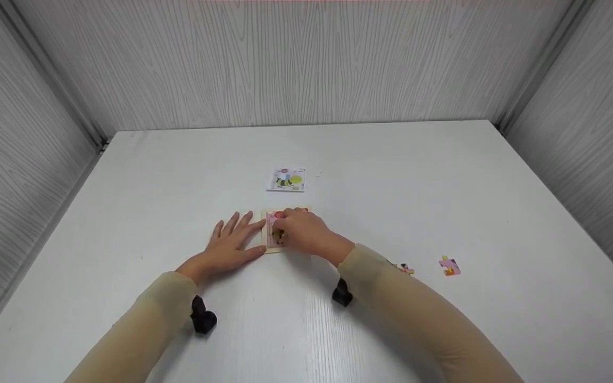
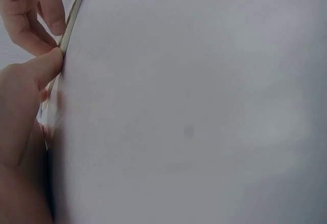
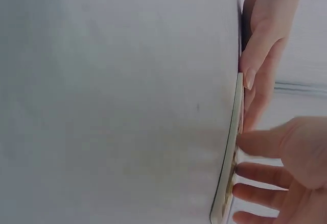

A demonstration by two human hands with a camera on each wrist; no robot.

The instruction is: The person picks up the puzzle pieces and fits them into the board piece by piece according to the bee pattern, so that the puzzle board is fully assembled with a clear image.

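A small pink jigsaw puzzle in a pale wooden tray [image 1: 264, 230] lies flat on the white table. My left hand [image 1: 230, 249] rests beside it with spread fingers, and its thumb and index finger touch the tray's left edge. Over the right part of the puzzle is my right hand [image 1: 305, 232], its fingertips down on the pieces. In the right wrist view, the thumb and fingers of the right hand [image 3: 291, 168] reach the board apart from each other, with no piece visible between them. That hand hides much of the picture.
Behind the tray lies a square card [image 1: 288, 180] with a bee picture. A loose pink puzzle piece [image 1: 449, 266] lies to the right on the table [image 1: 498, 213]. Another piece [image 1: 405, 268] shows partly past the right sleeve. Grey wood-grain panels [image 1: 306, 64] stand around the table.
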